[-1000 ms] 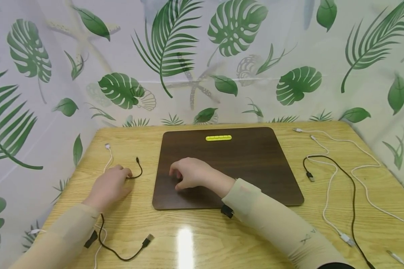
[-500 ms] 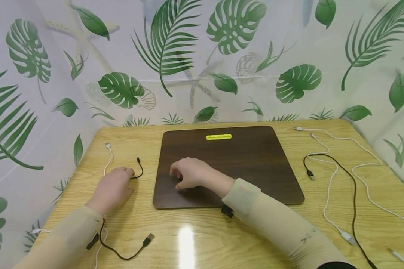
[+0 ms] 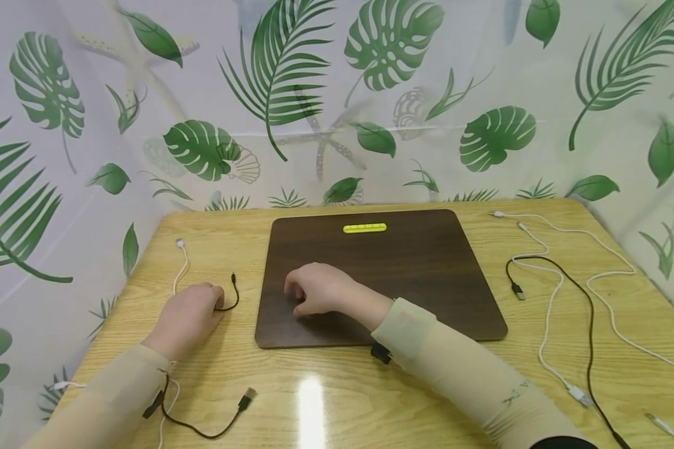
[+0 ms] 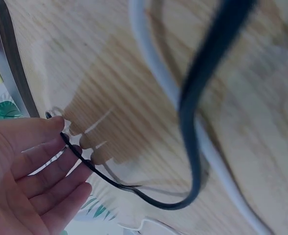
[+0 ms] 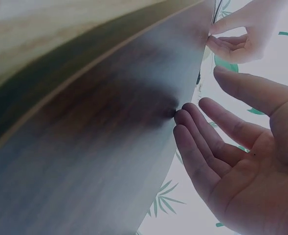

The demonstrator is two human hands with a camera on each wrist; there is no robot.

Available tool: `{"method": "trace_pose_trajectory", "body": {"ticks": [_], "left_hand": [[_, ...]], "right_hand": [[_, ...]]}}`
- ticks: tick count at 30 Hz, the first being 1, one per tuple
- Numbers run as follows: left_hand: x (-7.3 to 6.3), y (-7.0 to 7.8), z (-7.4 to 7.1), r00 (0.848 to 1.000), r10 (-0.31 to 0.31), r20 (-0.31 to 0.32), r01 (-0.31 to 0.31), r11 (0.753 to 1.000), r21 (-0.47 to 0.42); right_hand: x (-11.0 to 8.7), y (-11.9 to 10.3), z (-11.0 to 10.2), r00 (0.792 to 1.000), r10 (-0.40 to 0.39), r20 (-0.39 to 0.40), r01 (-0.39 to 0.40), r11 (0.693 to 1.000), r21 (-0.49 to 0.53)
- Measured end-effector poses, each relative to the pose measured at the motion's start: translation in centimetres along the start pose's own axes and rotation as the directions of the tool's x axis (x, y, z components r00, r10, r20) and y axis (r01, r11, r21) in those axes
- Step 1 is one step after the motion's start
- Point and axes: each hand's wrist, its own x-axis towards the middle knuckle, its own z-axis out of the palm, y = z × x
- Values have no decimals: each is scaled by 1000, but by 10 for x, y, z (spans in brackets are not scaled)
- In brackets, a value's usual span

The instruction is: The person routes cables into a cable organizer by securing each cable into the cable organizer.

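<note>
Left of the dark brown board [image 3: 371, 312], my left hand [image 3: 188, 318] pinches a thin black USB cable [image 4: 115, 184] between thumb and fingers. One small plug of the cable points up past the fingertips, while its USB plug [image 3: 247, 399] lies nearer the front. In the left wrist view the black cable loops across a white cable [image 4: 158, 71]. My right hand [image 3: 320, 288] rests on the left part of the board with loosely bent fingers, holding nothing. In the right wrist view its fingertips [image 5: 181, 117] are right at the board's surface.
A yellow strip with slots [image 3: 365, 228] lies at the board's back edge. On the right of the table are white cables [image 3: 612, 312] and another black cable [image 3: 590, 337]. A white plug [image 3: 180, 243] lies at back left. A leaf-printed curtain [image 3: 326, 93] surrounds the table.
My left hand has shifted slightly toward me and to the right, drawing in its fingers on the black cable. The cable's small end has shifted a little with it. My right hand stays put.
</note>
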Motion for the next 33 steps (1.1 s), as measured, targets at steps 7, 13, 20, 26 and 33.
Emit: {"method": "trace_pose_trajectory", "body": {"ticks": [7, 13, 20, 26, 33], "left_hand": [[2, -2, 3, 1000, 21, -5, -21, 999, 24], [4, -1, 4, 999, 22, -25, -22, 1000, 15], [7, 6, -4, 998, 27, -55, -29, 999, -30], [13, 12, -18, 993, 36, -112, -43, 997, -63], [23, 14, -35, 986, -8, -167, -22, 985, -174]], "right_hand": [[-1, 2, 0, 1000, -1, -10, 1, 1000, 10], [-3, 7, 0, 1000, -8, -26, 9, 1000, 15], [-6, 14, 0, 999, 4, -38, -3, 1000, 21], [-9, 18, -1, 998, 15, -54, -15, 1000, 11], [-16, 17, -3, 996, -1, -84, 2, 1000, 9]]}}
